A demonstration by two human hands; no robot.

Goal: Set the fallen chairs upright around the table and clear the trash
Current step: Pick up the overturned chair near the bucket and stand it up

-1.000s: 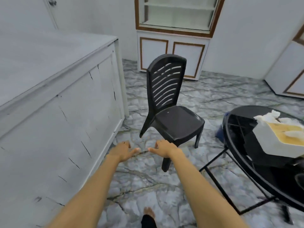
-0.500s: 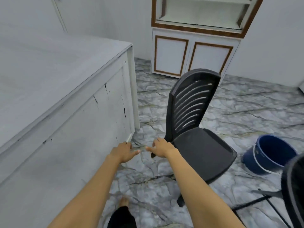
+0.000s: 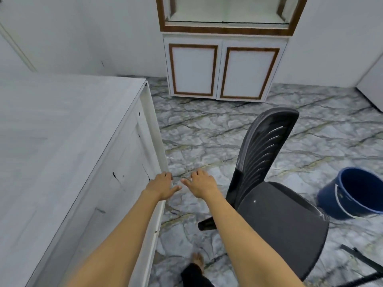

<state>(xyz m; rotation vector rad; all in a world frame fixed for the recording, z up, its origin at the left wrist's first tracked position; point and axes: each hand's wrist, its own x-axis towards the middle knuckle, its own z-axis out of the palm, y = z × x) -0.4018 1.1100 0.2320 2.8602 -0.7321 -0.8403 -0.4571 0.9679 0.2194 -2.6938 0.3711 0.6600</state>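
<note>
A black plastic chair [image 3: 275, 220] with a slatted back stands upright on the marble floor, right of centre and close to me. My left hand [image 3: 160, 186] and my right hand [image 3: 200, 184] are stretched out side by side, palms down, fingers apart and holding nothing. The right hand hovers just left of the chair's back without touching it. The left hand is beside the corner of the white counter. A black metal table leg [image 3: 362, 259] shows at the bottom right; the tabletop and trash are out of view.
A long white counter [image 3: 68, 154] fills the left side. A white cabinet with brown trim [image 3: 223, 69] stands against the far wall. A blue bucket [image 3: 352, 193] sits on the floor right of the chair. My bare foot [image 3: 198, 262] is below.
My view has swung left and I have stepped closer: the chair now sits lower right, the round table and its box have left the frame, and the bucket is in full sight. Hands stay empty.
</note>
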